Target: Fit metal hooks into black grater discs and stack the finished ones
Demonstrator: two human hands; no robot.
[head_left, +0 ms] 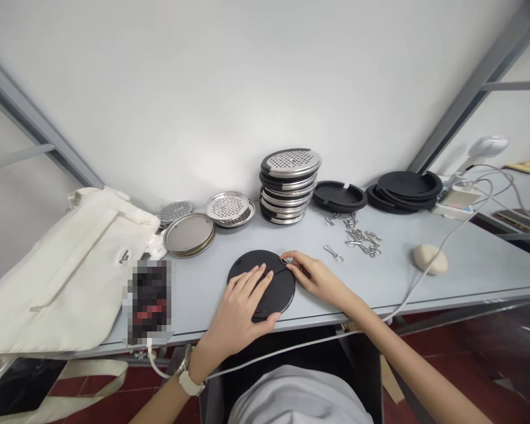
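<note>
A round black disc (276, 297) lies flat near the front edge of the grey table. Across its top rests my left hand (242, 303), fingers stretched out and lying flat, with the thumb at the near rim. My right hand (313, 277) is closed in a pinch at the disc's upper right edge, on a small metal clip (283, 261) that shows only partly between the fingertips. A dark line, perhaps a cord or slit, runs from there toward the disc's middle. One loose metal snap clip (333, 253) lies to the right, near a pile of similar clips (363, 240).
Behind stands a tall stack of perforated metal discs in black holders (289, 185). Left are grater-like discs (227, 207) and plain metal discs (189, 232); right, black trays (340, 197) and black discs (404, 191). A white bag (70, 265), beige mouse (430, 259) and white cable (417, 282) flank me.
</note>
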